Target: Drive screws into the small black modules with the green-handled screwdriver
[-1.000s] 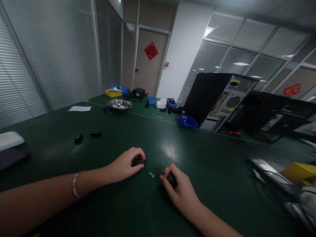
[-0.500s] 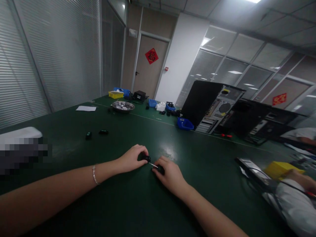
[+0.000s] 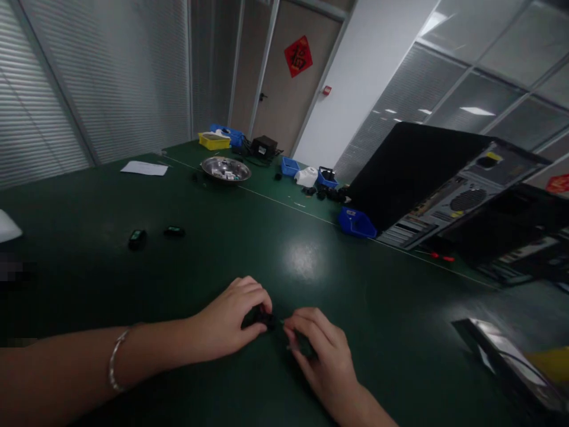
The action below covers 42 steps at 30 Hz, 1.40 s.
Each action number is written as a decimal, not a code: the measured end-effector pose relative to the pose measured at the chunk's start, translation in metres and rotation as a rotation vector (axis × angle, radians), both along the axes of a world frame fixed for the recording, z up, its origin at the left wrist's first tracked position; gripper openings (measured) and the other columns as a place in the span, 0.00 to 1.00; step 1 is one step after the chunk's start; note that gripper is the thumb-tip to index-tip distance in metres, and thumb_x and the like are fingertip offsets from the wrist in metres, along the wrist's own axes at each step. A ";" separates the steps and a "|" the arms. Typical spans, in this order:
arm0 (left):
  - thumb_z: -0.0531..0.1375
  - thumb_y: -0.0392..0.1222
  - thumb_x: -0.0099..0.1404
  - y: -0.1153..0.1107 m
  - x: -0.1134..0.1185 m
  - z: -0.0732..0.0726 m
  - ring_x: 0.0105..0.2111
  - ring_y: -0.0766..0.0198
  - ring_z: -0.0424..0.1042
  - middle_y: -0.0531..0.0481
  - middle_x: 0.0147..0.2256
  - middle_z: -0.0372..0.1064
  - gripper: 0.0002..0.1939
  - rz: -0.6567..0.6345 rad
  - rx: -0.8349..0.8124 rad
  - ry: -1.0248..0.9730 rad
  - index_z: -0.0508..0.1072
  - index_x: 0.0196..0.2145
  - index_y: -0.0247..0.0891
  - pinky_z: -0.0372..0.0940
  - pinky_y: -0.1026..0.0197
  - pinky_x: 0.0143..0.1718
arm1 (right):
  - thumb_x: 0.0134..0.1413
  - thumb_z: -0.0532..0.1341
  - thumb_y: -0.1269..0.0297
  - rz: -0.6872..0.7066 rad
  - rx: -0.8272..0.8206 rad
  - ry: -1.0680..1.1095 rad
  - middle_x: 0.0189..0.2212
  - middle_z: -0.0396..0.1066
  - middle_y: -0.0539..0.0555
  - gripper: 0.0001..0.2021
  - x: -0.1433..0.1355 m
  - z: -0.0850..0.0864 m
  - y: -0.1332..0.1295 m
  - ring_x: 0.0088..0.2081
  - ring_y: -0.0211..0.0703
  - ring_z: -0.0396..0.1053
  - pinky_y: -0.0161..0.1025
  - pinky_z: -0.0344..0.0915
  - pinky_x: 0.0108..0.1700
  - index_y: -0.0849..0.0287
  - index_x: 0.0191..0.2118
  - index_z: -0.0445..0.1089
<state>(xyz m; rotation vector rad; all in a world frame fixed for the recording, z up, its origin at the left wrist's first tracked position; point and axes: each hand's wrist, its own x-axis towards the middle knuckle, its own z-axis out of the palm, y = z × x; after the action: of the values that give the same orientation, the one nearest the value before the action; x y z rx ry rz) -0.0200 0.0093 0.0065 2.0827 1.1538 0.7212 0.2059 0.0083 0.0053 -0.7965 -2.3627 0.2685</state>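
Observation:
My left hand (image 3: pixel 235 317) is closed round a small black part (image 3: pixel 267 320), its fingertips at the sides and much of the part covered. Just to the right, a small gap away, my right hand (image 3: pixel 322 356) has its fingers curled in a pinch. A screwdriver with a black handle showed in it a moment ago; now the tool is mostly hidden and blurred among the fingers. Both hands are low over the green tabletop (image 3: pixel 213 267). Two small black pieces with green faces, one (image 3: pixel 137 239) and another (image 3: pixel 174 231), lie to the left.
Farther back stand a metal bowl (image 3: pixel 226 170) with small parts, a white sheet (image 3: pixel 144 168) and a yellow bin (image 3: pixel 214 141). A blue bin (image 3: pixel 357 223) sits against a black computer tower (image 3: pixel 413 172). A flat metallic device (image 3: pixel 502 350) lies at right.
The view has shifted and tilted, the tower now looming larger. My right hand has drawn slightly away from the black part, and the screwdriver's shaft no longer shows clearly between my hands.

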 end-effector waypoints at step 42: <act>0.68 0.37 0.58 -0.001 -0.005 0.007 0.42 0.55 0.65 0.52 0.37 0.68 0.13 -0.123 -0.102 0.051 0.71 0.40 0.39 0.56 0.53 0.45 | 0.56 0.55 0.80 0.168 -0.255 -0.033 0.38 0.73 0.57 0.14 -0.006 -0.001 0.015 0.37 0.43 0.75 0.35 0.73 0.36 0.58 0.43 0.71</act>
<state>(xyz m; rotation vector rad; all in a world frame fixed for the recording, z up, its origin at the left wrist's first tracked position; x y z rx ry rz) -0.0247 0.0079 0.0139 2.0761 1.0564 0.5431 0.1999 0.0236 0.0040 -0.7216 -2.4610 0.6422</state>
